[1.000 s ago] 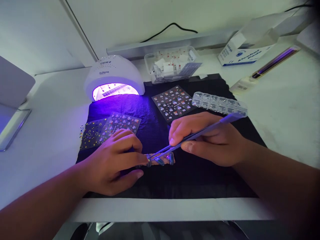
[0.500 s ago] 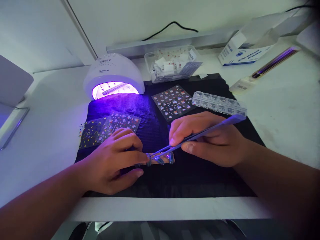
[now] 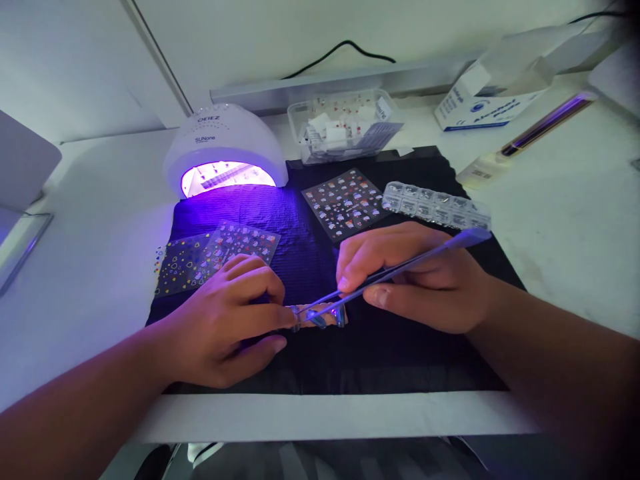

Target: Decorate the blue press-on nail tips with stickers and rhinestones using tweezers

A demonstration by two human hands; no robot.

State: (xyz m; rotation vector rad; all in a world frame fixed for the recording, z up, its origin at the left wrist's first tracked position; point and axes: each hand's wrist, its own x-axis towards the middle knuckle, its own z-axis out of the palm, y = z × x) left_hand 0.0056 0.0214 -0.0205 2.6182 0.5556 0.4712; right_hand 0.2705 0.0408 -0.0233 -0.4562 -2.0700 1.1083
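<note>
White tabletop (image 3: 90,200), partly covered by a crinkled black cloth (image 3: 400,360), carries our things, with a SUNone nail lamp (image 3: 220,130) glowing violet at the back left. On the cloth, low and between our hands, lies a pinkish strip (image 3: 329,320) bearing shiny blue nail tips (image 3: 341,316). Its long axis runs roughly left to right. Our left hand (image 3: 227,327) is the nearer: its forefinger touches the strip's left end, the other fingers are loosely curled and the thumb stands apart; whether it pinches or merely presses, we cannot tell. Our right hand (image 3: 415,283), up and to the right of the strip, has its fingers closed on slim tweezers (image 3: 407,267), which slant down leftward to the strip's left half. Their tips stand slightly apart, next to our left forefinger; whether they grip anything is too small to tell.
</note>
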